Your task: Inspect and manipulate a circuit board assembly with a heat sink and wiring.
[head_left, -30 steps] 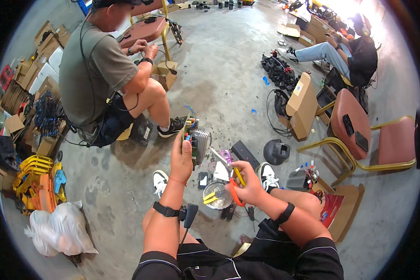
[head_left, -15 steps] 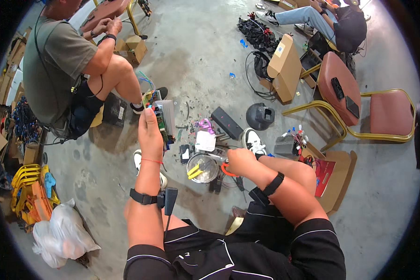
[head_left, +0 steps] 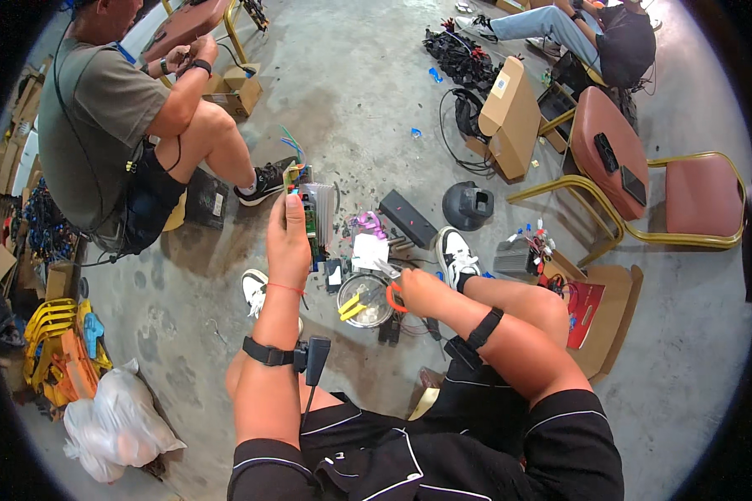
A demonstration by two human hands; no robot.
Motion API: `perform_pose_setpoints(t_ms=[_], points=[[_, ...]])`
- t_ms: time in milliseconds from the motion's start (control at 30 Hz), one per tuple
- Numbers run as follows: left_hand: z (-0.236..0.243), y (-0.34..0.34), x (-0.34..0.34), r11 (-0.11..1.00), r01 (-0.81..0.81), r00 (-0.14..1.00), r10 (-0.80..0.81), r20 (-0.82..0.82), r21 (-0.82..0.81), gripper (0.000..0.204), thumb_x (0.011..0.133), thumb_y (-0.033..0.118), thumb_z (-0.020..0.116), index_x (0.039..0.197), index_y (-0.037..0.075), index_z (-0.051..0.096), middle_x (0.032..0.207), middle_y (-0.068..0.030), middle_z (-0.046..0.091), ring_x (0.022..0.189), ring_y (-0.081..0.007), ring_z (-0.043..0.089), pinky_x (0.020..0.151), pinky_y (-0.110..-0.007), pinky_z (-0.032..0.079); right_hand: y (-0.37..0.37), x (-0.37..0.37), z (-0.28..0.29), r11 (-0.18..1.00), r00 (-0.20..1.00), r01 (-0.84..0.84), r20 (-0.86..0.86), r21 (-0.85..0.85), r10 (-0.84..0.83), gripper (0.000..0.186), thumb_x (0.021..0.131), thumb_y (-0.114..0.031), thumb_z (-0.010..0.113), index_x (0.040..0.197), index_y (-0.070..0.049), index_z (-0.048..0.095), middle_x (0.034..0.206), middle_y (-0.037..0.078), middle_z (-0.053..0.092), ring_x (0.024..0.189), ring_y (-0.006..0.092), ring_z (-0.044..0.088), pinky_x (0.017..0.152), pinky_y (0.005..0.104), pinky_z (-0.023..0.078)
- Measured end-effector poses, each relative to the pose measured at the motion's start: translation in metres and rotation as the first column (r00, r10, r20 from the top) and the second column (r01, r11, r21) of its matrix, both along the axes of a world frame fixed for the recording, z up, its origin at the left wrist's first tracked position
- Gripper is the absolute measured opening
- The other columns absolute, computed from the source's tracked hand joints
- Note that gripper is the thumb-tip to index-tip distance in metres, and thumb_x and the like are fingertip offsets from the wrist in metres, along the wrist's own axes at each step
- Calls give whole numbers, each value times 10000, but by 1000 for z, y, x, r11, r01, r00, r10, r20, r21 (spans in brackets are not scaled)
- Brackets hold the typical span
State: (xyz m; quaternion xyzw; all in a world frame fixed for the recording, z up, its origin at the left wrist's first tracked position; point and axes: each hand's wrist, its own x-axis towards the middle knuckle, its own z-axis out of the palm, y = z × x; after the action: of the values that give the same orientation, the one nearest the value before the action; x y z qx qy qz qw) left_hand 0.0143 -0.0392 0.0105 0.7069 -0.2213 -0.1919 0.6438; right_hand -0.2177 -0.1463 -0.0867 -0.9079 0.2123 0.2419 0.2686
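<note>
My left hand (head_left: pixel 289 244) is closed around a green circuit board (head_left: pixel 310 219) with a ribbed silver heat sink (head_left: pixel 324 213) on its right side. Thin coloured wires (head_left: pixel 291 144) stick up from the board's top end. In my right hand (head_left: pixel 422 292) is a pair of scissors with orange handles (head_left: pixel 394 297); their metal blades (head_left: pixel 385 268) point up and left, apart from the board. Just left of the scissors, a round clear tub (head_left: pixel 342 294) on the floor holds yellow-handled pliers (head_left: pixel 353 310) and small pale pieces.
A black box (head_left: pixel 407 219) and a dark rounded casing (head_left: pixel 468 207) lie ahead among scraps. To the right are a finned metal unit with wires (head_left: pixel 516 259), an open cardboard box (head_left: pixel 620 321) and chairs (head_left: pixel 606 150). A person (head_left: pixel 113 125) sits at left; white bags (head_left: pixel 125 417) lie lower left.
My left hand has moved slightly right with the circuit board, which has turned a little. My right hand has swung the scissors up and left. The person at left has shifted a foot.
</note>
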Motion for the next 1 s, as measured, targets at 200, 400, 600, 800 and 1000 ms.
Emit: perform_pose_setpoints(t_ms=[200,400,600,800,1000], points=[[2,0,-6,995,55,997,-50,-57,87,568,1054,482,486,1295,-25,574,1194,-101,642,1090,-158,570,968,-298,438,16,3,-1,957,960,-269,-51,110,275,294,864,-181,642,1048,47,669,1030,246,685,960,377,693,819,456,557],[5,1,-15,969,214,973,-201,-110,121,562,1058,456,492,1357,-17,539,1208,-93,646,1081,-154,576,962,-288,447,-6,36,56,874,870,182,341,450,-357,474,924,-393,679,1153,21,649,1063,206,690,1017,313,673,859,423,536],[-4,-2,-26,928,368,927,-360,-107,65,602,1057,435,501,1424,-41,482,1299,-111,616,1170,-174,565,1012,-314,441,-16,51,99,535,685,261,236,803,-689,582,916,-524,701,1105,23,636,965,101,679,886,163,632,788,342,519],[4,-5,-29,885,462,879,-465,-107,-51,620,1051,453,503,1435,-33,472,1335,-112,589,1192,-172,554,1027,-321,436,-15,50,114,570,688,319,228,757,-689,533,899,-517,723,955,11,670,804,58,676,750,129,612,703,322,508],[15,-3,-36,872,456,860,-483,-164,-178,713,1019,570,479,1432,-11,462,1300,-98,598,1158,-168,578,1005,-323,455,-4,46,117,669,558,284,448,687,-698,433,874,-418,758,838,9,697,699,91,681,645,151,634,582,325,496]])
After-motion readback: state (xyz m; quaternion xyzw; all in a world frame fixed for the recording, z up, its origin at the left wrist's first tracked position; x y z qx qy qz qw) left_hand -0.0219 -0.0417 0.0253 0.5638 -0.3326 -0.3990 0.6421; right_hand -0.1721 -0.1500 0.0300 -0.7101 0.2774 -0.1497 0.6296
